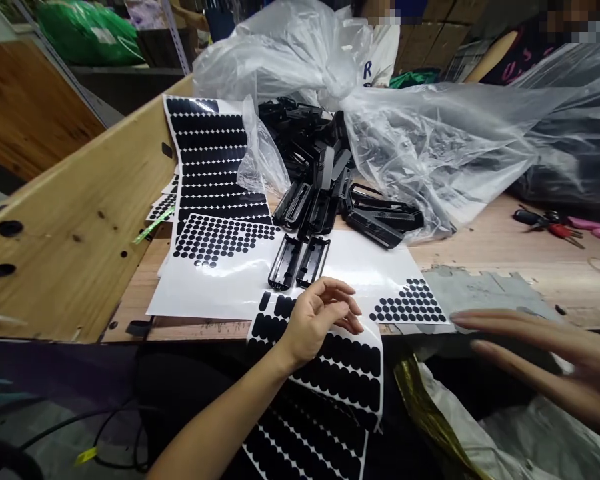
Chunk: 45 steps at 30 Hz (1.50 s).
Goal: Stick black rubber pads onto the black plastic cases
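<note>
My left hand (320, 320) hovers over a sheet of black oblong stickers (350, 357) hanging over the table's front edge; its fingers are curled, and whether they hold anything is hidden. Just beyond it, two black plastic frames (299, 261) lie side by side on white sheets. My right hand (545, 360), at the right edge by the sheet with round black dots (410, 303), has its fingers apart and holds nothing. Another dotted sheet (215, 237) lies to the left, on a long sheet of black stickers (215, 160).
A pile of black plastic parts (320, 160) spills from a clear plastic bag (420, 147) at the back. A wooden board (80, 233) borders the left side. Keys (550, 221) lie at the right. Two people are partly visible behind. A crinkled bag (460, 413) is below.
</note>
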Each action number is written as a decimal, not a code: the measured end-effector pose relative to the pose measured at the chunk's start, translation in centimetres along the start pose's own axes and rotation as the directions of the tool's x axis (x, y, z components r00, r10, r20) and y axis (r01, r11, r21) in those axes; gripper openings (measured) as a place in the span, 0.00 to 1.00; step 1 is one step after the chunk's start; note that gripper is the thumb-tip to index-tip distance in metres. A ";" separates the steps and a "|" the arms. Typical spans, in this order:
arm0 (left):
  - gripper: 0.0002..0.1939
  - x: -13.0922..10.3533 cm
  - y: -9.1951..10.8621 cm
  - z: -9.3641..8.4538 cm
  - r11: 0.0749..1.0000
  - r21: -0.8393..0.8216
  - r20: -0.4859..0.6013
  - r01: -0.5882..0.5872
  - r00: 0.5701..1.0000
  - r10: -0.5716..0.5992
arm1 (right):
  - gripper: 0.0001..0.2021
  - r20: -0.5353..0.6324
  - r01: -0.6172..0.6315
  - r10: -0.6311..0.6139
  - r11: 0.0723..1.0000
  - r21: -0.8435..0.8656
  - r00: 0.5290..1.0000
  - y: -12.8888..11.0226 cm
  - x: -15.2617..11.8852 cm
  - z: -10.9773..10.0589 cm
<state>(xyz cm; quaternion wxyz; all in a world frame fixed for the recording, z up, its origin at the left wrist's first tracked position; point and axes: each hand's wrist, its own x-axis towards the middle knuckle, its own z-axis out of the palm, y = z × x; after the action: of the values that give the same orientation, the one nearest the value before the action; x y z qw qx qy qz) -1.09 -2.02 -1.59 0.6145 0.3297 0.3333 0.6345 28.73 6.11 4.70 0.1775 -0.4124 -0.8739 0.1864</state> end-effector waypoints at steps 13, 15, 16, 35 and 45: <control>0.02 0.1 0.0 0.1 0.996 -0.091 -0.072 0.022 0.997 -0.028 | 0.08 0.028 0.316 -0.348 0.879 0.357 0.937 -6.2 15.6 10.4; 0.02 0.1 0.1 0.0 0.995 -0.095 -0.065 0.018 0.998 -0.025 | 0.11 0.060 0.040 -0.099 0.780 0.624 0.993 -6.0 14.3 8.8; 0.02 0.1 0.2 0.0 0.995 -0.100 -0.073 0.012 0.997 -0.019 | 0.13 0.117 -0.082 -0.005 0.681 0.728 0.993 -6.0 13.6 8.0; 0.28 -0.6 0.6 0.0 0.908 0.405 0.196 0.107 0.960 -0.201 | 0.17 0.283 -0.087 -0.052 0.885 0.458 0.958 -8.8 10.1 3.7; 0.20 0.4 0.4 -0.2 0.996 -0.035 0.025 0.087 0.996 -0.086 | 0.13 0.125 -0.053 0.095 0.952 -0.301 0.988 4.5 9.3 2.6</control>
<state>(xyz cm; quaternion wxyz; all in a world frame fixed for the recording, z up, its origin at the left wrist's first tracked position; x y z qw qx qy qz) -1.51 -1.60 -1.38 0.6513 0.3114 0.3286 0.6090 24.90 15.66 1.74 0.0456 -0.4530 -0.8860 0.0878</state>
